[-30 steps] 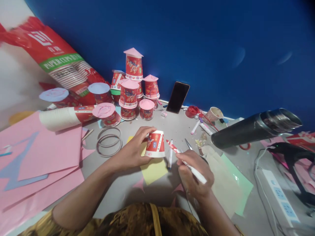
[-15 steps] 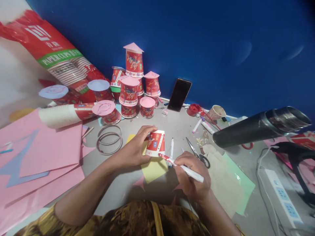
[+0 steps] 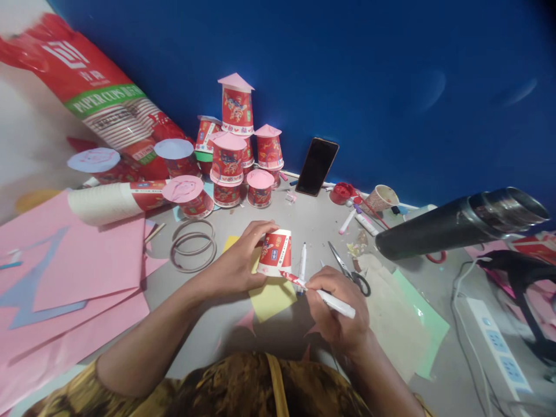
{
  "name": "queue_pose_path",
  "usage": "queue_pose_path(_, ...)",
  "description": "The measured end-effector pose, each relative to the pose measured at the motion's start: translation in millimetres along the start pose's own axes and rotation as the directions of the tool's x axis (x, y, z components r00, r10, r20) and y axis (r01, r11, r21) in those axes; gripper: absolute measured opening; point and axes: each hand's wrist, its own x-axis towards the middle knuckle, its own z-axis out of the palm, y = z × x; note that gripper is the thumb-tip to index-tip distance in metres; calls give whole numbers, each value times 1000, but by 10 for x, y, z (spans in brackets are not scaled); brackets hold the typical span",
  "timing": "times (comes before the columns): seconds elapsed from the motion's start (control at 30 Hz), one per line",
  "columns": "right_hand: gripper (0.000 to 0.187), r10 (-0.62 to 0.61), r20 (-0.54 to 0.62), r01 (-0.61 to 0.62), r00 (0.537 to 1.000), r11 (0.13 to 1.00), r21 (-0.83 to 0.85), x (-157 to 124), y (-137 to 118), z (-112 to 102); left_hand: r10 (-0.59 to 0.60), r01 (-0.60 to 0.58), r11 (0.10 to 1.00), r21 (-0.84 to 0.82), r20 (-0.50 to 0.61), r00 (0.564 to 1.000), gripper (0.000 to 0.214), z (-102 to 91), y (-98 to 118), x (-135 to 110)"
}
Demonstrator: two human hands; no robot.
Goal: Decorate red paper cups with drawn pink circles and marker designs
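My left hand (image 3: 237, 263) is wrapped round an upside-down red paper cup (image 3: 275, 252) that stands on a yellow sheet (image 3: 271, 296) in the middle of the grey table. My right hand (image 3: 336, 304) pinches a white marker (image 3: 326, 294) with a red tip. The tip touches the yellow sheet at the cup's lower right rim. A second white marker (image 3: 302, 260) lies just right of the cup. Scissors (image 3: 347, 272) lie beyond my right hand.
Stacked red cups with pink paper tops (image 3: 237, 150) stand at the back by the blue wall, next to a leaning phone (image 3: 317, 167). Pink sheets (image 3: 78, 272), wire rings (image 3: 193, 243) and a cup sleeve (image 3: 110, 202) lie left. A black flask (image 3: 456, 223) and power strip (image 3: 499, 347) are right.
My right hand has brought the marker down and left, from pointing up beside the cup to its tip at the cup's rim. The left hand keeps hold of the cup.
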Motion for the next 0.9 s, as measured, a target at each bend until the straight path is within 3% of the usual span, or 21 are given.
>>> queue_pose_path(0.2, 15, 46, -29, -46, 999, 999, -13, -4, 7, -20, -2, 2, 1000, 9, -3, 1000, 84, 0, -9, -3)
queue_pose_path(0.63, 15, 26, -33, -26, 999, 1000, -1, -2, -5, -12, 5, -5, 1000, 11, -11, 1000, 85, 7, -21, -9)
queue_pose_path(0.9, 15, 50, 11, -50, 999, 999, 10, 7, -12, -3, -8, 8, 1000, 19, -3, 1000, 82, -4, -5, -10)
